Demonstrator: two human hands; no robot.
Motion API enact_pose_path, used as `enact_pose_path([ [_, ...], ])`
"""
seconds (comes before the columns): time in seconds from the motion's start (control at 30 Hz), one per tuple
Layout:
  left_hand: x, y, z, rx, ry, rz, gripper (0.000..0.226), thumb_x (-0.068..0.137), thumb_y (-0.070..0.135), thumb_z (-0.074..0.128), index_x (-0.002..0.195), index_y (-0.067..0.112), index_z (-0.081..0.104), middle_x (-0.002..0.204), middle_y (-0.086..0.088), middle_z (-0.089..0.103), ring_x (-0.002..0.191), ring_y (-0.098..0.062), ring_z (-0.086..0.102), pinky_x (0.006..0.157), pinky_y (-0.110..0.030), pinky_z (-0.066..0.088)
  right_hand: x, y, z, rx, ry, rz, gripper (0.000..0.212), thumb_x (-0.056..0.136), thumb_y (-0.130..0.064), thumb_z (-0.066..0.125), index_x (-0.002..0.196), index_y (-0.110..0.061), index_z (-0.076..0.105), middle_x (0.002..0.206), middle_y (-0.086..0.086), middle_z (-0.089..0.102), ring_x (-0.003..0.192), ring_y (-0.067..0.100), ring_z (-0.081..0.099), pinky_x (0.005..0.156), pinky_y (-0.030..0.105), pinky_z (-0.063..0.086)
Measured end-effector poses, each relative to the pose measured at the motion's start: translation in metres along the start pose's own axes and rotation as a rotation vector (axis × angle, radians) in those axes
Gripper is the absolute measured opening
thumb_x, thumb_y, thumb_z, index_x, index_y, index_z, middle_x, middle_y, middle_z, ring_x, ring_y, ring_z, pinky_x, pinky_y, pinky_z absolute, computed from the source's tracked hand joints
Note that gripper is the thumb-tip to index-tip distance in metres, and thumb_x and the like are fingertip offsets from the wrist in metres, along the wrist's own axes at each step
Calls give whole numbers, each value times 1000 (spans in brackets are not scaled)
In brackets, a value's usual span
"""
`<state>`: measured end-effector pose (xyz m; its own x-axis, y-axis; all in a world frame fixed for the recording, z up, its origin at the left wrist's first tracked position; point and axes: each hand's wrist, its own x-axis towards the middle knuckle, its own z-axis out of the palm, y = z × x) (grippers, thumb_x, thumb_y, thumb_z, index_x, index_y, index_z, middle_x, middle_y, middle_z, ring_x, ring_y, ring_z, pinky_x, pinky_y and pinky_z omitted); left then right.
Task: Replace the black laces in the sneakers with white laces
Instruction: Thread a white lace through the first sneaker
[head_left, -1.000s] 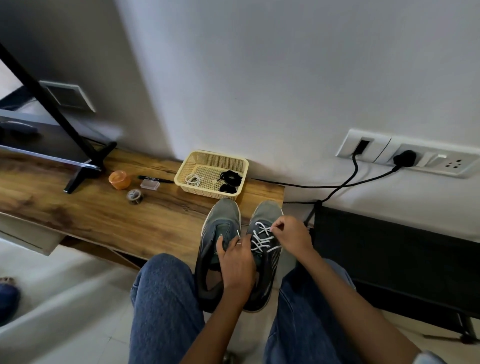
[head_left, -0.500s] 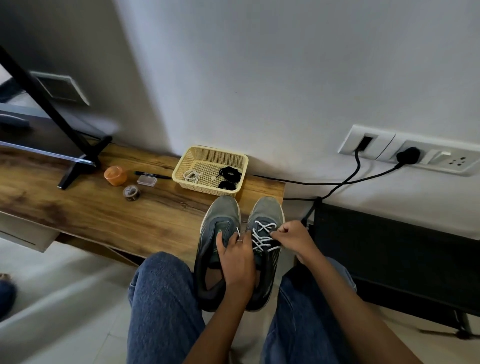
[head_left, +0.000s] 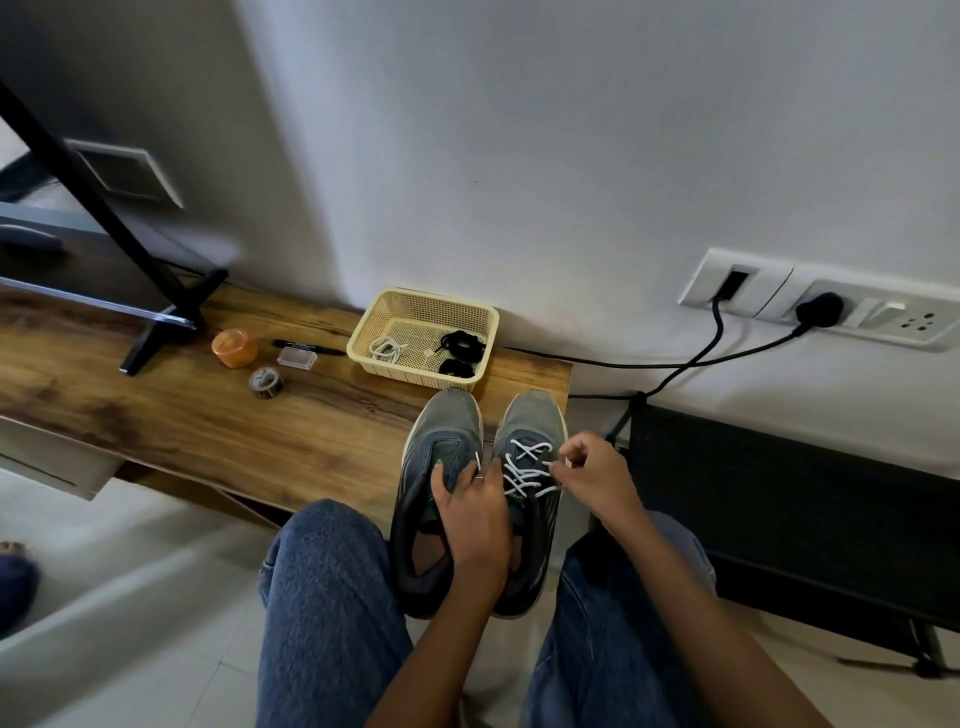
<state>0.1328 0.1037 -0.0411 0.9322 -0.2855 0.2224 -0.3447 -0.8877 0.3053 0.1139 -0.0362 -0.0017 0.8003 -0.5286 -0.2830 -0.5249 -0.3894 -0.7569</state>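
My right hand (head_left: 592, 475) has slid off the eyelets toward the desk's right end, pinching a white lace (head_left: 524, 470) end and drawing it taut. My left hand (head_left: 470, 512) grips the right sneaker (head_left: 530, 421) (left sneaker (head_left: 441, 431) still unlaced), so threading here continues.

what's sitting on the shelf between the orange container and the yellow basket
In the head view, a black pen and a small clear box lie between the orange container and the basket.
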Motion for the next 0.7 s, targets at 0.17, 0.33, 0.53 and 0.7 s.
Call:
enact_pose_path([
  [0.17, -1, -1, 2, -17, -8, -1, 50, 50, 3, 87, 97, 14, 72, 67, -3, 70, 86, -18, 71, 102, -46, 23, 6, -15, 9, -169, 41, -215, 15, 87, -19, 62, 72, -21, 63, 78, -10, 53, 91, 15, 52, 73, 27, 35],
  [0.33, -3, 0, 0, -21, 16, 13, 42, 56, 5, 84, 96, 12, 72, 72, -4, 71, 91, -20, 70, 103, -45, 22, 9, -29, 32, -393, 30, -154, 31, 81, -48, 64, 64, -22, 68, 80, 1, 64, 91, 22, 55, 76, 34, 47],
  [0.53, -2, 0, -2, -33, 8, -8, 45, 56, 6, 85, 98, 18, 72, 71, -1, 71, 94, -21, 70, 103, -46, 22, 10, -45, 30, -487, 2, -39, 20, 81, -28, 64, 73, -11, 69, 91, 5, 66, 110, 24, 45, 84, 35, 39],
  [0.7, -2, 1, -2, -15, 7, -1, 46, 54, 3, 85, 96, 19, 73, 74, 2, 73, 93, -22, 70, 102, -48, 24, 3, -51, 23, -304, -77, 47, 28, 81, -24, 62, 55, -15, 57, 73, 3, 61, 110, 23, 36, 79, 32, 28],
])
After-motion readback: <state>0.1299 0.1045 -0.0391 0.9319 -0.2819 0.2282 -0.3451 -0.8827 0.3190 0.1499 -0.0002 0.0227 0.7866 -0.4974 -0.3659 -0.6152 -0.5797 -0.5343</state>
